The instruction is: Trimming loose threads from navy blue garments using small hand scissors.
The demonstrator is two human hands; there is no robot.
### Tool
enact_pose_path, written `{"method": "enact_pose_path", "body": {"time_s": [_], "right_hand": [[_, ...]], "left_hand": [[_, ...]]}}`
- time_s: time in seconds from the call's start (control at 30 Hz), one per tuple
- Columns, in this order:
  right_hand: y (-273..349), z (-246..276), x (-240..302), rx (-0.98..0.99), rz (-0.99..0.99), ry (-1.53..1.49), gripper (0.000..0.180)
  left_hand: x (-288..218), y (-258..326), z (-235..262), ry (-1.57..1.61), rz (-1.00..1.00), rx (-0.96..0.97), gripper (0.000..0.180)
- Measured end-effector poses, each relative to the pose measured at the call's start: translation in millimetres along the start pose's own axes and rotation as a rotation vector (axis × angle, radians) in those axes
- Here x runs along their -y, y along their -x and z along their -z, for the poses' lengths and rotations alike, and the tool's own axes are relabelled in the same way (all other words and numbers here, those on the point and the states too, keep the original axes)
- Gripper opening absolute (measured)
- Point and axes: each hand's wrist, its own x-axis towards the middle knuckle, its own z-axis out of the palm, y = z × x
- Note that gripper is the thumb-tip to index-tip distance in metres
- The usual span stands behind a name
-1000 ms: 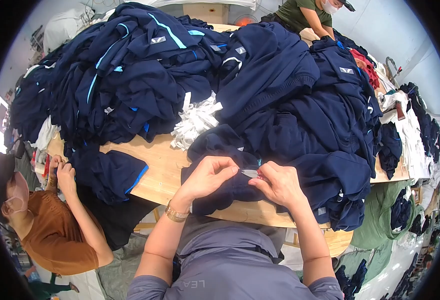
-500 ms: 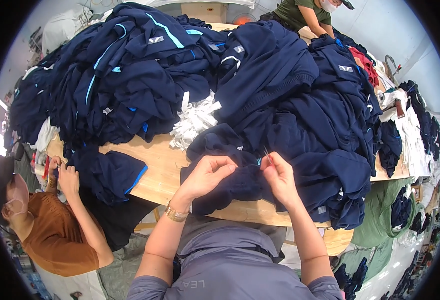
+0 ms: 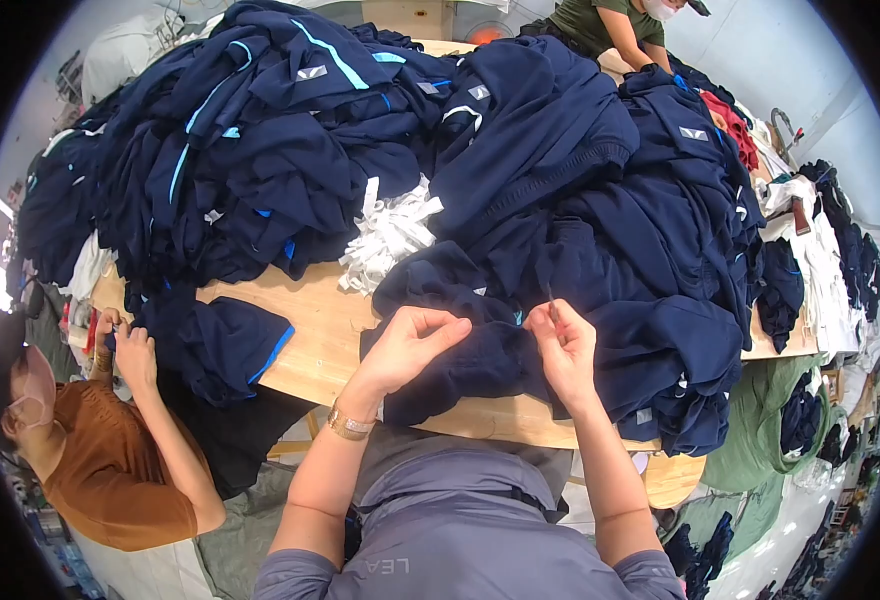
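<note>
Both my hands hover over a navy garment (image 3: 470,375) spread at the near edge of the table. My left hand (image 3: 410,345), with a gold-coloured bracelet on its wrist, has thumb and forefinger pinched together; whatever may be between them is too fine to see. My right hand (image 3: 567,350) is closed around a small, thin, dark pointed tool (image 3: 553,303), its tip showing above the fingers and the rest hidden. A gap separates the two hands. Beyond my left hand lies a bunch of white fabric strips (image 3: 390,235).
Large heaps of navy garments (image 3: 260,150) cover much of the wooden table (image 3: 310,350). A person in brown (image 3: 125,470) works at my left, beside a blue-edged navy piece (image 3: 230,345). Another person in green (image 3: 600,30) leans in at the far right. Green sheeting (image 3: 760,430) hangs at the right.
The thin tool in my right hand has turned from leaning left to nearly upright, and that hand has shifted slightly right. My left hand stays pinched, almost in place.
</note>
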Motion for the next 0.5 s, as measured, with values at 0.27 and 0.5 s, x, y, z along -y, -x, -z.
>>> {"method": "enact_pose_path", "body": {"time_s": [0.27, 0.5], "right_hand": [[4.1, -20.7, 14.8, 0.159, 0.224, 0.197, 0.024], [-6.2, -19.0, -2.2, -0.004, 0.060, 0.145, 0.010]], "left_hand": [[12.6, -9.6, -8.7, 0.103, -0.057, -0.030, 0.030], [6.7, -6.1, -9.0, -0.003, -0.080, -0.021, 0.035]]}}
